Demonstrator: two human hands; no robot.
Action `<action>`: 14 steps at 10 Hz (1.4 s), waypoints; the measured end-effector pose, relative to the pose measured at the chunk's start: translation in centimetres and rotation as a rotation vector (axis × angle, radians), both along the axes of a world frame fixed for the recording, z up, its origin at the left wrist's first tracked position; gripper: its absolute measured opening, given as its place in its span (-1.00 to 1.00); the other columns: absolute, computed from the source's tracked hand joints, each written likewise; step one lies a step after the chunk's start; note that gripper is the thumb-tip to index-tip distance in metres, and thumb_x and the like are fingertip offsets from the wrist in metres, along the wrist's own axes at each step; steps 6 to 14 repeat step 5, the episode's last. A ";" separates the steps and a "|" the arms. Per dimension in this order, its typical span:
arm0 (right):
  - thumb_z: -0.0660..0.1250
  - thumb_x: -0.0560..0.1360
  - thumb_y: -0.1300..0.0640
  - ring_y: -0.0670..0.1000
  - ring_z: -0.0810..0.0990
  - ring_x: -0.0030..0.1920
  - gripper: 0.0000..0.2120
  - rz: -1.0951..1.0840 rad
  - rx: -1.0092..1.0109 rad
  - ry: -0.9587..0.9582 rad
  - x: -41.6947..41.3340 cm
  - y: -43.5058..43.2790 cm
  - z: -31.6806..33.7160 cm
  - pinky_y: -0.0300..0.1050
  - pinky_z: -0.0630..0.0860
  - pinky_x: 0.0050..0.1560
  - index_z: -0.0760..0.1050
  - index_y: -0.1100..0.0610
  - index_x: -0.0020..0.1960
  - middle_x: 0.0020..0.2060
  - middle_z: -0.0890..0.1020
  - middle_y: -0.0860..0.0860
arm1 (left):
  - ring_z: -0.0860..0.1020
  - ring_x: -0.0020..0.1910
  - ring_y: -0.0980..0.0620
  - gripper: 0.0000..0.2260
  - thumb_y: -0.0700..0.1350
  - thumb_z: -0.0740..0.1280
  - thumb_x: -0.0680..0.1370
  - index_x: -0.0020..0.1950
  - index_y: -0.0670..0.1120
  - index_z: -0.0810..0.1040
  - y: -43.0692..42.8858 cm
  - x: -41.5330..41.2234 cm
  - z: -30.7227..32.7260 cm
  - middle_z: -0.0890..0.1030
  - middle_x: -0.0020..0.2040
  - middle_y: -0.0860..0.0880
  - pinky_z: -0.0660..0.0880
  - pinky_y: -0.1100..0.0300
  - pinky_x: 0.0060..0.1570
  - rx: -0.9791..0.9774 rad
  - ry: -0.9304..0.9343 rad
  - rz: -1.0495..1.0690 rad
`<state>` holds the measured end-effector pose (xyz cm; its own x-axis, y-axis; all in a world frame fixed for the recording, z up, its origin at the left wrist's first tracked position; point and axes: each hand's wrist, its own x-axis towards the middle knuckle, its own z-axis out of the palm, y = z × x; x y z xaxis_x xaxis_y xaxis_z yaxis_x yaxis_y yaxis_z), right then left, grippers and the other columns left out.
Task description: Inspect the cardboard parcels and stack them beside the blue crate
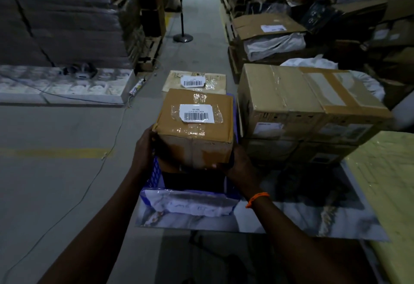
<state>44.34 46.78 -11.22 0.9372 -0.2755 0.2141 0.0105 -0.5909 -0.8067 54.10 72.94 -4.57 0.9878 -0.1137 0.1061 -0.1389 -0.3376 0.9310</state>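
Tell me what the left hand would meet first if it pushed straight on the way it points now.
The left hand angles forward and rightward, so it meets the taped parcel it is gripping, held over the blue crate. Depth beyond is unclear.

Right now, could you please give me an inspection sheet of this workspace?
Surface: grey concrete floor, yellow line painted across it.
Job's things: labelled parcel held over the blue crate; flat parcel on the floor beyond it; large taped boxes stacked right of the crate.
Clutter: open carton with white wrap, far right.
Hands: left hand grips the parcel's left side; right hand holds its near right corner.
Cables: thin cable trails across the floor, left.
Surroundings: wrapped pallet stacks left; a stand base in the aisle.
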 end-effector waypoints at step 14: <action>0.36 0.54 -0.26 0.04 0.37 0.49 -0.16 0.224 -0.200 -0.043 -1.7 -6.2 1.1 0.04 0.41 0.46 0.05 -0.05 0.67 0.52 0.40 0.06 | 0.44 0.38 -0.24 -0.44 -0.09 0.16 0.49 0.50 -0.19 0.41 -6.1 -2.5 2.4 0.47 0.43 -0.23 0.35 -0.14 0.39 0.228 -0.414 0.391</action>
